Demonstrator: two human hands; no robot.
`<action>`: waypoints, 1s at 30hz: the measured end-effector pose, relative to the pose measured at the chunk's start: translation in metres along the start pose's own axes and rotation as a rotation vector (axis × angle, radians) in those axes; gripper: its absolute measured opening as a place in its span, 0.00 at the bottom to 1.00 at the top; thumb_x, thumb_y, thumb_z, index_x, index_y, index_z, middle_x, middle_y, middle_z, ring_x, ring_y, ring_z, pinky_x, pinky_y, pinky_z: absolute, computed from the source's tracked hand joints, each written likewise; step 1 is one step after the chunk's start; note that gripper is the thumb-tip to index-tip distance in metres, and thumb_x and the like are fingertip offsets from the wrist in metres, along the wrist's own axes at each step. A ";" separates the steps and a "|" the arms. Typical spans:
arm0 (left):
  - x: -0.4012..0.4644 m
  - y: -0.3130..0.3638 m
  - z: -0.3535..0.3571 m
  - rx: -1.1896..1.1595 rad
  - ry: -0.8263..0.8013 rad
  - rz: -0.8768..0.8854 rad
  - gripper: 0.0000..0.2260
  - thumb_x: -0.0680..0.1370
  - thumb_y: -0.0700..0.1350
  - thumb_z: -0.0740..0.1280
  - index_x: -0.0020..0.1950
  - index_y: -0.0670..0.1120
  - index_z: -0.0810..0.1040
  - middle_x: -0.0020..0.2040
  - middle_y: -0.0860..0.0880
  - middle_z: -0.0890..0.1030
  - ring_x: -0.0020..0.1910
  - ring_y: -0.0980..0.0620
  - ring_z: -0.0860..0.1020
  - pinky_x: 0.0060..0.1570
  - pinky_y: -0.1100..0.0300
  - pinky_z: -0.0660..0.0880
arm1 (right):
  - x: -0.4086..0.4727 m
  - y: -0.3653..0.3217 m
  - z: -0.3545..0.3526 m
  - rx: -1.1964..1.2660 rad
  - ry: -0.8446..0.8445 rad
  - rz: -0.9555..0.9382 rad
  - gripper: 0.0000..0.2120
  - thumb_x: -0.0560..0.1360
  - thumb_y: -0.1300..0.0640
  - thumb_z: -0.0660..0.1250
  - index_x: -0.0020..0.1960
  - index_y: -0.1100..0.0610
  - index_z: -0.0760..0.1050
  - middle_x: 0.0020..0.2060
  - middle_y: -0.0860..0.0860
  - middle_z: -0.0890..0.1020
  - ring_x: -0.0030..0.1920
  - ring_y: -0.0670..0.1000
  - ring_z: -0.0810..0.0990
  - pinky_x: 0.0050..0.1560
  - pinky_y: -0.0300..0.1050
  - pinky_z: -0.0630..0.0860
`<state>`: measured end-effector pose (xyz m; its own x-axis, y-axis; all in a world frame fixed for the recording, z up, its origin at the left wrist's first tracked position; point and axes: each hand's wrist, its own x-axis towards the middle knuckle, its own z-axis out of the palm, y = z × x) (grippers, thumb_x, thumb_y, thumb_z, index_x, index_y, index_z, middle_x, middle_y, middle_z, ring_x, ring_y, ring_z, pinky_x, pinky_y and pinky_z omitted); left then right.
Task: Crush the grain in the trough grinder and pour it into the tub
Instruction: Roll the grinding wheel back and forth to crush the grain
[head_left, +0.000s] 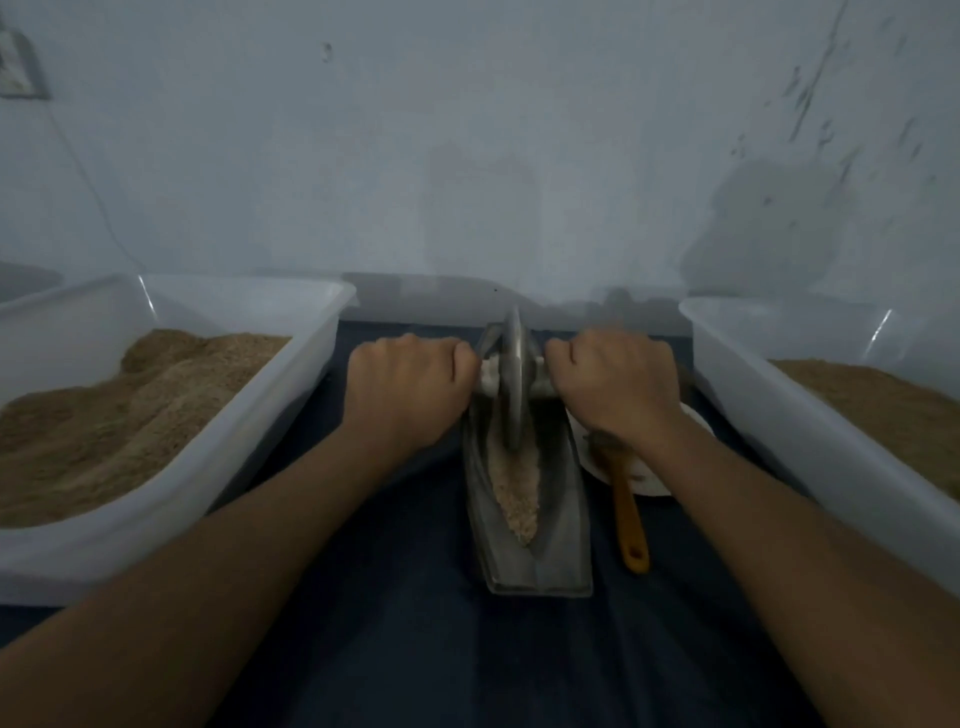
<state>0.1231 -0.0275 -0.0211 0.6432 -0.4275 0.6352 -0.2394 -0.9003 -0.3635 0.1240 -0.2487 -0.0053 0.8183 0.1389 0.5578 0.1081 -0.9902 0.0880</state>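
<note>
A metal trough grinder (558, 545) lies lengthwise on the dark cloth in the middle. Pale crushed grain (517, 493) fills its groove. A metal wheel (513, 379) stands upright in the far half of the trough. My left hand (408, 387) grips the wheel's axle handle on the left side. My right hand (618, 384) grips the handle on the right side. A white tub (218, 457) on the left holds brown ground grain. Another white tub (810, 441) on the right also holds brown grain.
A wooden-handled brush (626, 509) lies right of the trough, its head on a white plate (649, 480) partly under my right wrist. A pale wall rises close behind the cloth. Dark cloth (415, 649) covers the near surface.
</note>
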 end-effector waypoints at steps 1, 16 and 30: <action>0.004 -0.001 0.003 0.016 -0.005 0.019 0.10 0.78 0.42 0.49 0.39 0.47 0.65 0.32 0.48 0.70 0.29 0.48 0.64 0.29 0.59 0.60 | 0.006 0.002 0.001 0.000 -0.029 -0.029 0.21 0.80 0.46 0.43 0.36 0.52 0.66 0.31 0.48 0.69 0.32 0.49 0.67 0.32 0.46 0.58; -0.028 0.006 -0.018 -0.194 0.033 -0.171 0.16 0.82 0.53 0.44 0.41 0.52 0.66 0.33 0.53 0.70 0.31 0.48 0.69 0.34 0.53 0.63 | -0.034 -0.016 -0.018 0.110 0.164 0.039 0.21 0.77 0.47 0.48 0.27 0.51 0.61 0.22 0.45 0.64 0.24 0.48 0.63 0.30 0.44 0.57; -0.020 0.005 -0.016 -0.151 0.048 -0.142 0.16 0.82 0.52 0.45 0.41 0.51 0.67 0.33 0.53 0.70 0.31 0.48 0.67 0.35 0.54 0.58 | -0.039 -0.012 -0.013 0.101 0.161 0.053 0.23 0.75 0.46 0.39 0.29 0.52 0.63 0.24 0.46 0.66 0.25 0.47 0.61 0.29 0.44 0.55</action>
<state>0.0975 -0.0252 -0.0246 0.6441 -0.2955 0.7056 -0.2572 -0.9523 -0.1640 0.0830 -0.2419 -0.0176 0.7244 0.0786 0.6849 0.1302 -0.9912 -0.0240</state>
